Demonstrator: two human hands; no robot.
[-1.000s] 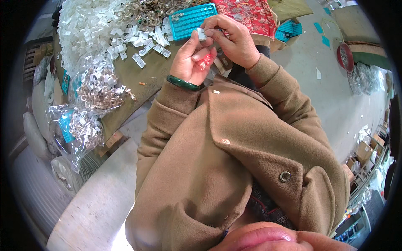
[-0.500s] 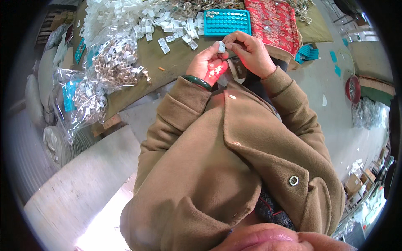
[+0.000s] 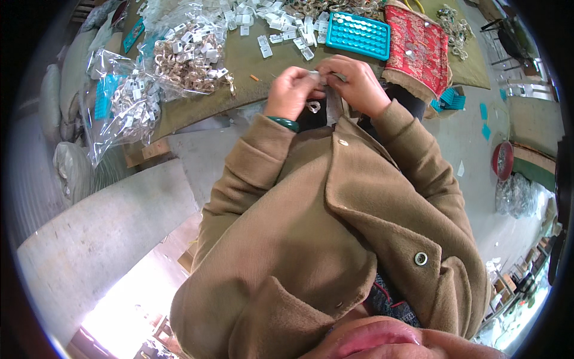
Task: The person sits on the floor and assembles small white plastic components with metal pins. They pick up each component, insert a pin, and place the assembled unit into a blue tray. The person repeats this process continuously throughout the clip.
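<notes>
My left hand [image 3: 290, 96], with a dark green bangle at its wrist, pinches a small white plastic piece [image 3: 314, 73] just off the table's front edge. Fingertips of my right hand [image 3: 359, 87] close in a pinch at the other side of that piece and mostly cover it. Below my left fingers hangs a pale, shiny ring [image 3: 313, 107]; whether it is joined to the white piece is hidden. Beyond my hands, loose white plastic pieces [image 3: 265, 46] lie on the table. A turquoise tray [image 3: 357, 52] there holds rows of small silvery round parts.
Clear bags [image 3: 122, 107] of ringed white pieces and a heap of the same [image 3: 191, 57] sit at the left of the olive-covered table [image 3: 245, 99]. A red patterned cloth [image 3: 415, 48] lies right of the tray. A box of turquoise trays [image 3: 451, 99] stands lower right.
The view has shifted, so the table's things sit farther right. My left palm has turned down, both hands have closed over the white piece, and a ring now hangs below.
</notes>
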